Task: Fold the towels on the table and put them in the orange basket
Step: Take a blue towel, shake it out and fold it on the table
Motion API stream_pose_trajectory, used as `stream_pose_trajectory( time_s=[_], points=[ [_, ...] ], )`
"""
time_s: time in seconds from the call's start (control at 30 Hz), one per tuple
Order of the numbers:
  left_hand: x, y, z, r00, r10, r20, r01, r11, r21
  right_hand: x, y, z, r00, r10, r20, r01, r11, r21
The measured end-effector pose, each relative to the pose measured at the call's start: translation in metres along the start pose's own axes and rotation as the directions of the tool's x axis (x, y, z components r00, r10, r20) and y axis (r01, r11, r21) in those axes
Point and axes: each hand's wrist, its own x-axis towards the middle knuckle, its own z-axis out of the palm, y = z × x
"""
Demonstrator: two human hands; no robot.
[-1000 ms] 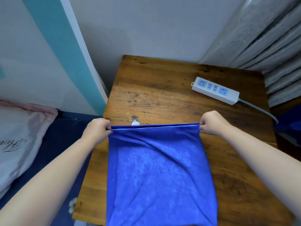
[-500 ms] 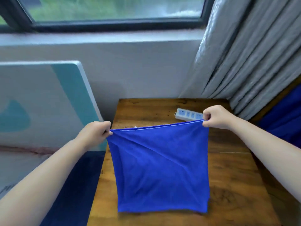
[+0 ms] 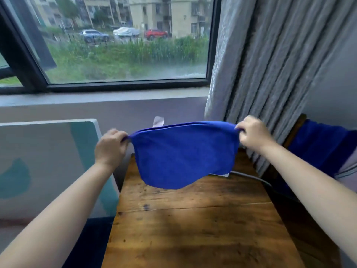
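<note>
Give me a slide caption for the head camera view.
Both hands, left and right, hold a blue towel stretched above the wooden table.

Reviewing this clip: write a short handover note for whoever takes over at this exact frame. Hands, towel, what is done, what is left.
Left hand: grips the left top corner of the blue towel.
Right hand: grips the right top corner.
Towel: held up in the air above the far end of the wooden table, its lower edge hanging clear of the wood; a white tag sticks up at the top edge.
Done: it looks doubled over at the top edge.
Left: finish folding, then put it in the orange basket, which is not in view.
</note>
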Motion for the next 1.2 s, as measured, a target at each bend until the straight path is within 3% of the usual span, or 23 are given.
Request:
stream_pose_trajectory(
  time_s=[0.03, 0.07, 0.13, 0.2, 0.27, 0.33, 0.4, 0.47, 0.6, 0.83, 0.9, 0.97, 1.03, 1.13, 1.2],
  points=[
    [0.002, 0.002, 0.002, 0.988, -0.036, 0.153, 0.026, 0.998, 0.064, -0.002, 0.000, -0.001, 0.982, 0.034, 0.187, -0.026, 0.999, -0.046],
    [0.002, 0.001, 0.004, 0.962, -0.070, 0.265, 0.034, 0.990, 0.138, -0.004, 0.002, -0.001, 0.960, 0.069, 0.271, -0.049, 0.996, -0.078],
    [0.003, 0.001, 0.005, 0.948, -0.106, 0.300, 0.064, 0.987, 0.148, -0.005, 0.002, -0.006, 0.967, 0.121, 0.225, -0.111, 0.992, -0.056],
    [0.004, 0.002, 0.006, 0.973, -0.073, 0.220, 0.049, 0.992, 0.112, -0.006, 0.002, -0.007, 0.986, 0.134, 0.099, -0.132, 0.991, -0.025],
    [0.007, 0.003, 0.008, 0.976, -0.088, 0.197, 0.089, 0.996, 0.006, -0.004, 0.003, -0.004, 0.978, 0.183, 0.101, -0.182, 0.983, -0.015],
    [0.010, 0.006, 0.010, 0.957, -0.173, 0.231, 0.219, 0.958, -0.188, -0.002, 0.003, 0.001, 0.949, 0.279, 0.148, -0.290, 0.955, 0.061],
    [0.011, 0.010, 0.014, 0.912, -0.280, 0.301, 0.383, 0.845, -0.373, 0.004, 0.003, 0.006, 0.892, 0.396, 0.217, -0.437, 0.877, 0.199],
    [0.016, 0.014, 0.020, 0.884, -0.342, 0.318, 0.460, 0.753, -0.471, 0.012, 0.002, 0.014, 0.864, 0.456, 0.213, -0.502, 0.810, 0.302],
    [0.027, 0.018, 0.025, 0.912, -0.330, 0.243, 0.400, 0.845, -0.355, 0.027, -0.001, 0.022, 0.885, 0.456, 0.089, -0.461, 0.835, 0.300],
    [0.037, 0.010, 0.022, 0.967, -0.230, 0.111, 0.254, 0.901, -0.351, 0.035, 0.005, 0.023, 0.945, 0.326, -0.015, -0.308, 0.905, 0.294],
    [0.027, 0.001, 0.019, 0.982, -0.159, 0.105, 0.186, 0.924, -0.335, 0.023, 0.010, 0.023, 0.964, 0.266, 0.015, -0.260, 0.928, 0.267],
    [0.009, -0.013, 0.019, 0.974, -0.041, 0.225, 0.104, 0.956, -0.275, 0.002, 0.016, 0.029, 0.967, 0.175, 0.184, -0.211, 0.957, 0.201],
    [-0.018, -0.030, 0.024, 0.874, 0.072, 0.481, 0.019, 0.983, -0.182, -0.024, 0.020, 0.043, 0.907, 0.057, 0.418, -0.103, 0.991, 0.089],
    [-0.071, -0.043, 0.044, 0.602, 0.107, 0.791, -0.128, 0.991, -0.036, -0.075, 0.018, 0.073, 0.757, -0.035, 0.652, 0.092, 0.994, -0.054],
    [-0.107, -0.044, 0.063, 0.391, 0.066, 0.918, -0.259, 0.965, 0.041, -0.111, 0.015, 0.101, 0.606, -0.057, 0.793, 0.207, 0.974, -0.088]
  ],
)
